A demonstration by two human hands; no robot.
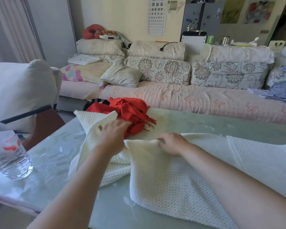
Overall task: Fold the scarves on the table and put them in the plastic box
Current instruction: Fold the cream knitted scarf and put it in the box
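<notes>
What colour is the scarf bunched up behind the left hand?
Red, with a fringed end; the red scarf shows clearly in the head view.

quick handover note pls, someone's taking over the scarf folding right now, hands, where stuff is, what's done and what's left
Left hand: gripping the raised far part of the white knit scarf.
Right hand: fingers pinching a fold edge of the same scarf.
White scarf: spread on the glass table, partly folded.
Red scarf: crumpled at the table's far edge, unfolded.
Plastic box: not in view.
Done: nothing boxed.
Left: finish white, fold red, box both.
</notes>
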